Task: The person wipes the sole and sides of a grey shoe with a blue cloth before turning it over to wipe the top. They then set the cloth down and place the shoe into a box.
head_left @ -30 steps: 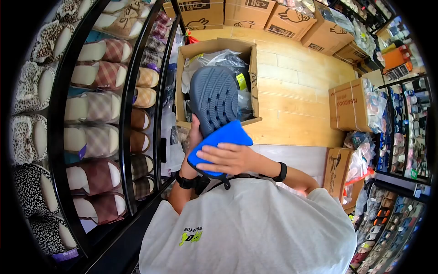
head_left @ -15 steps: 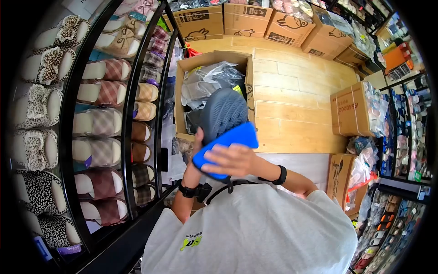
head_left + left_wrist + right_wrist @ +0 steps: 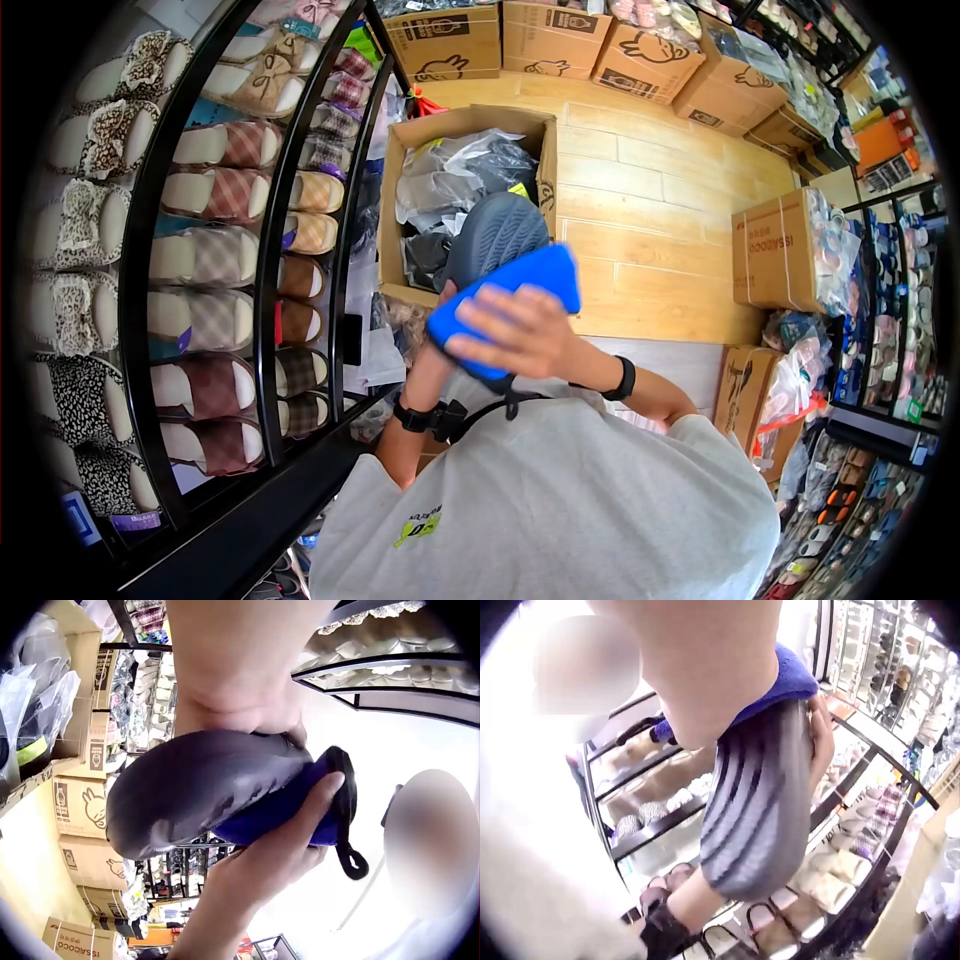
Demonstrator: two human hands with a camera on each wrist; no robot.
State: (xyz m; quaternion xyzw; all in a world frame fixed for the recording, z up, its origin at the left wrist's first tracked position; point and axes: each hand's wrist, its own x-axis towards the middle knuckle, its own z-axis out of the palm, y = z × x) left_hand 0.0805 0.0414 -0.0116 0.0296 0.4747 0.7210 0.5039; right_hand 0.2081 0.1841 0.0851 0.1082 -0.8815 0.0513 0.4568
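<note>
In the head view my left hand (image 3: 432, 352) holds a dark grey slipper (image 3: 497, 235) from beneath, its ridged sole facing up and its toe pointing away from my body. My right hand (image 3: 520, 330) grips a blue cloth pad (image 3: 548, 272) laid over the near half of that sole. The left wrist view shows the right thumb (image 3: 324, 796) bent over the pad's black trim (image 3: 343, 776), where a black loop (image 3: 352, 862) hangs. Left fingers (image 3: 821, 742) wrap the slipper's side in the right wrist view. Most of the left hand is hidden behind slipper and pad.
An open carton (image 3: 395, 180) with bagged goods stands just beyond the slipper. To the left rises a black rack (image 3: 265, 250) of slippers. Closed cartons (image 3: 650, 60) line the far side of the wooden floor (image 3: 650, 200); another carton (image 3: 770, 245) stands at right.
The slipper has come nearer to my body and its sole has tilted. The blue pad has shifted right and slightly up along the sole, with the right hand gripping it throughout.
</note>
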